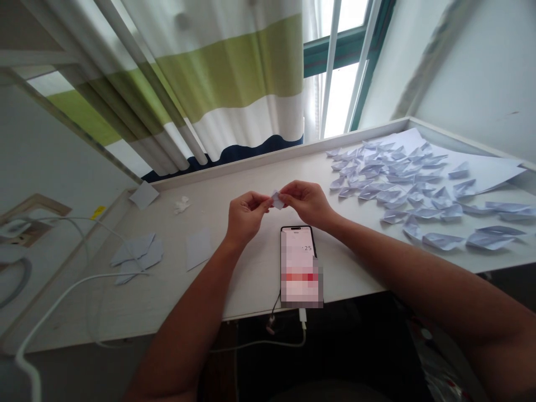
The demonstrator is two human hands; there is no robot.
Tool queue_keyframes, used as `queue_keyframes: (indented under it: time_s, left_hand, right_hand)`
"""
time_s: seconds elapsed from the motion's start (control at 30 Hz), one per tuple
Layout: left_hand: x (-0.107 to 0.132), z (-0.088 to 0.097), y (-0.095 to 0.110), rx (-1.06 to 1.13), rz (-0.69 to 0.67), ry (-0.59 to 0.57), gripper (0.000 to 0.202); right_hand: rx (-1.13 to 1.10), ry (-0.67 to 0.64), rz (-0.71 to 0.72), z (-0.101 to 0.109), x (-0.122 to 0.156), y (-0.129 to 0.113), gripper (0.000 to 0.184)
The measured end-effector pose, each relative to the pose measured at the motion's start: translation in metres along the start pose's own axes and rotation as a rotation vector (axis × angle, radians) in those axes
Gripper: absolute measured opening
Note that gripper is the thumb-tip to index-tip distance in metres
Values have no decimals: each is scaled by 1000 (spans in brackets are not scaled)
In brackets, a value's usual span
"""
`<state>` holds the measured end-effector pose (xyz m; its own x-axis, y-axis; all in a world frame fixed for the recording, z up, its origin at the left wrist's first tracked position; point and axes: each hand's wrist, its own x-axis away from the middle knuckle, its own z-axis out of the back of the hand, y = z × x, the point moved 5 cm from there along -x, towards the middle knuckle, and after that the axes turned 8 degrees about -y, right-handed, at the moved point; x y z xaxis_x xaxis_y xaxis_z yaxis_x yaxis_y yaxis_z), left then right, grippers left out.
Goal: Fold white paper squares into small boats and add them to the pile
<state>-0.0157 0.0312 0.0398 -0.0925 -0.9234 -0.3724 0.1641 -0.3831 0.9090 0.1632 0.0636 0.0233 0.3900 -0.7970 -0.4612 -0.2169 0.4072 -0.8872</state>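
Observation:
Both my hands are raised a little above the white desk at its middle. My left hand and my right hand pinch the same small folded piece of white paper between their fingertips, one from each side. Just below the hands a phone lies flat on the desk with its screen lit. A pile of several folded paper boats spreads over the desk to the right of my right hand.
Flat paper squares and a single sheet lie on the desk's left part. White cables loop there. Larger white sheets lie at the far right. A striped curtain and window stand behind the desk.

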Motion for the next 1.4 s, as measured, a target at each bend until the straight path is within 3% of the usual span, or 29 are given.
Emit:
queue_keyframes:
  time_s: [0.37, 0.6, 0.93, 1.4]
  left_hand:
    - [0, 0, -9, 135, 124, -29, 48]
    - [1, -1, -12, 202, 148, -20, 43]
    - [0, -3, -21, 165, 257, -173, 37]
    - [1, -2, -3, -90, 60, -169, 32]
  right_hand:
    - [-16, -23, -27, 0, -1, 1, 55]
    - [235, -62, -99, 7, 0, 5, 53]
    - [25, -91, -135, 2, 1, 4, 56]
    - [-62, -51, -220, 3, 2, 2, 63]
